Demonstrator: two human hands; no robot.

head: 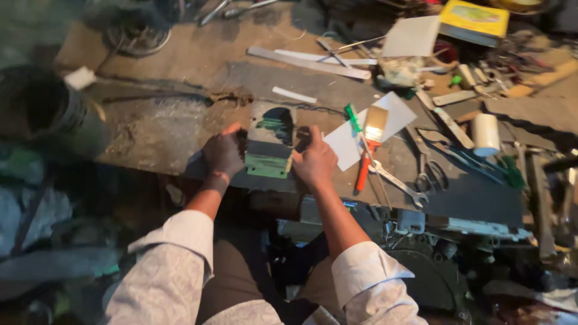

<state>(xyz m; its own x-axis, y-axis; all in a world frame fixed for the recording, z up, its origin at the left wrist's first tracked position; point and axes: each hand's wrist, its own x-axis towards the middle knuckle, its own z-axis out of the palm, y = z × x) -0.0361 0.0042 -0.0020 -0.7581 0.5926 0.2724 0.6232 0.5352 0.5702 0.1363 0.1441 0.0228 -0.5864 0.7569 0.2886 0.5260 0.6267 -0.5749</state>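
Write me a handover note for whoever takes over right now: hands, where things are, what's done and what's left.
Left hand: grips the left edge of the green plate.
Right hand: grips its right edge, thumb up.
Plate: flat on the workbench near the front edge, partly coated green with a dark patch at the top.
Nearby: paintbrush with orange handle on white paper, spanner, scissors, tape roll to the right.
Done: green coat on part of the plate.
Left: top patch is bare; the brush lies unused.

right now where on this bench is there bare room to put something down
Bare bench lies beyond the left hand, between the dark round tub and the long grey metal strip. Right of the right hand, around the orange-handled brush, it is crowded.
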